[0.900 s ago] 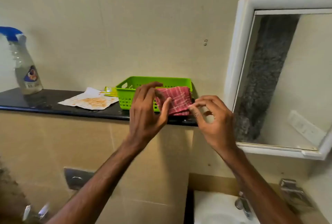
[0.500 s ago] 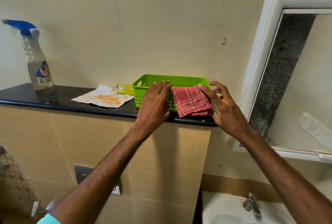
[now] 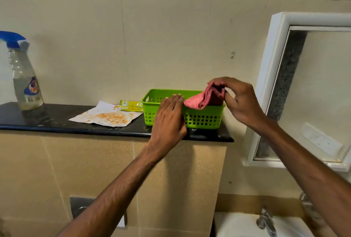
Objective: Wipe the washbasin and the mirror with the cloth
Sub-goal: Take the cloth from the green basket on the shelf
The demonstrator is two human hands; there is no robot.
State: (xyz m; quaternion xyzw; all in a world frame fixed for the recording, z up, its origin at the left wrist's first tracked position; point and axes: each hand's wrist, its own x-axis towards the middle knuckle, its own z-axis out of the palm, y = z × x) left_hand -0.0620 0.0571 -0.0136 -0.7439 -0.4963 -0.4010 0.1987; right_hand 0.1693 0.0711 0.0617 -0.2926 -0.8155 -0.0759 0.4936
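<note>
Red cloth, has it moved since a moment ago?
Yes. The red cloth hung down the front wall of the green basket; now the right hand pinches it, raised upward, mostly above the basket's rim.

Bare forearms end in left hand [image 3: 169, 117] and right hand [image 3: 242, 103].

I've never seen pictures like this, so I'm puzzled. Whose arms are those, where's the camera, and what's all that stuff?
The camera sits on a person's head, looking forward and down, so you see their own two arms. The left hand rests with straight fingers against a green plastic basket on a shiny black shelf. The right hand pinches a soft red cloth over the basket. Also on the shelf: a clear spray bottle with a blue top, a stained white paper and a yellow packet. A white-framed mirror hangs at right, with a white washbasin below.
</note>
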